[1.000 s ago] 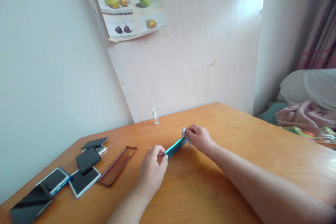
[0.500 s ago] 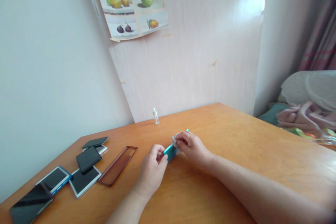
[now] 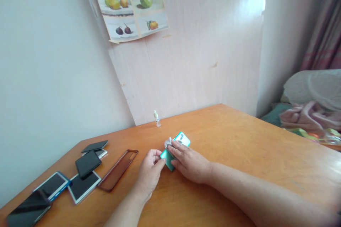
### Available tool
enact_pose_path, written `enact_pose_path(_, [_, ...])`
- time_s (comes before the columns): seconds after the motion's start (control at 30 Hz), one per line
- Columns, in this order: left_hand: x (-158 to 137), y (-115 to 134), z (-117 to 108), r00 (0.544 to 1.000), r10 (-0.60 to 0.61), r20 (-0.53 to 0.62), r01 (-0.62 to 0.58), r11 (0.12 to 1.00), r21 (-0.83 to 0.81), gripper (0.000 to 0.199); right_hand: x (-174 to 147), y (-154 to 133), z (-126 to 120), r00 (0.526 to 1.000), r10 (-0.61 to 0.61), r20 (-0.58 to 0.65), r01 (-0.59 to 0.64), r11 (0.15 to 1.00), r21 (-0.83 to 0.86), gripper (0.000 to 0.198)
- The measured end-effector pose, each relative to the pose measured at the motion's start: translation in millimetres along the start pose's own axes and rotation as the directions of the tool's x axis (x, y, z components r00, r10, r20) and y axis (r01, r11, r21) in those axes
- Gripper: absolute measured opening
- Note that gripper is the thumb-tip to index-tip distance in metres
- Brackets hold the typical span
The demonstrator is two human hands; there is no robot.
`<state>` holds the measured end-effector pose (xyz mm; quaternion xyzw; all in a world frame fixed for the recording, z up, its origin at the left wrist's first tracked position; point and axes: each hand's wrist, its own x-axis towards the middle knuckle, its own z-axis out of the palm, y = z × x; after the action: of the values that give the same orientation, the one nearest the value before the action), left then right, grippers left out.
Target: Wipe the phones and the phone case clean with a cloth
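Note:
A shiny teal phone (image 3: 167, 160) is tilted with its back up, its camera end pointing away to the right. My left hand (image 3: 151, 170) pinches the near left end of it between thumb and fingers. Across the phone's middle lies my right hand (image 3: 188, 159), fingers pressing a crumpled whitish cloth (image 3: 168, 142) against the back. Most of the cloth is hidden under those fingers. To the left of my left hand, a clear brownish phone case (image 3: 119, 171) rests on the table.
Several phones lie on the wooden table (image 3: 239, 142) at the left, including a white one (image 3: 84, 186) and a black one (image 3: 88, 164), some overlapping. A small spray bottle (image 3: 157, 119) stands near the back edge, before the board with fruit pictures (image 3: 131, 14).
The phone has turned from edge-up to showing its back. My right hand has flattened from a pinch at the edge to fingers laid over the back with the cloth.

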<state>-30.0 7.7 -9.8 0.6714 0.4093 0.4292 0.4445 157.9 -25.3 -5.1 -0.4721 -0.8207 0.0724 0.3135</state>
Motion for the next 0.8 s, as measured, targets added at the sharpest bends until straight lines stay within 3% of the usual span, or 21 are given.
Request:
enact_pose_path(0.17, [0,1,-1,0.999,-0.039,0.005,0.039,0.999,-0.003,0.022,4,30,-11,0.950,0.312,-0.006,-0.313,0.950,-0.025,0.063])
enact_pose_path(0.23, [0,2,-1,0.999,-0.042,0.008,0.042,0.999,-0.004,0.022,2,26,-13,0.959,0.284,0.014,-0.283,0.959,-0.022,0.066])
enact_pose_path(0.37, [0,4,-1,0.999,-0.028,0.023,0.029,0.999,-0.029,0.020,-5,-3,-9,0.994,-0.005,0.113,0.002,1.000,0.026,0.063])
enact_pose_path(0.43, [0,4,-1,0.999,-0.015,0.034,0.016,0.999,-0.030,0.020,-6,-8,-6,0.992,-0.069,0.103,0.065,0.997,0.042,0.062])
enact_pose_path(0.53, [0,4,0,1.000,-0.007,0.022,0.007,1.000,0.003,0.022,-1,10,-8,0.998,0.059,0.006,-0.059,0.998,0.034,0.062])
enact_pose_path(0.67, [-1,2,0,1.000,0.000,0.003,0.000,0.999,0.040,0.022,3,39,-12,0.940,0.338,-0.047,-0.335,0.940,0.057,0.065])
enact_pose_path(0.73, [-1,2,0,1.000,0.000,0.001,0.000,0.999,0.040,0.022,1,35,-11,0.945,0.326,-0.011,-0.325,0.944,0.051,0.070])
enact_pose_path(0.8, [0,2,0,1.000,-0.001,-0.001,0.001,1.000,0.026,0.021,-4,18,-8,0.981,0.185,0.054,-0.187,0.981,0.048,0.071])
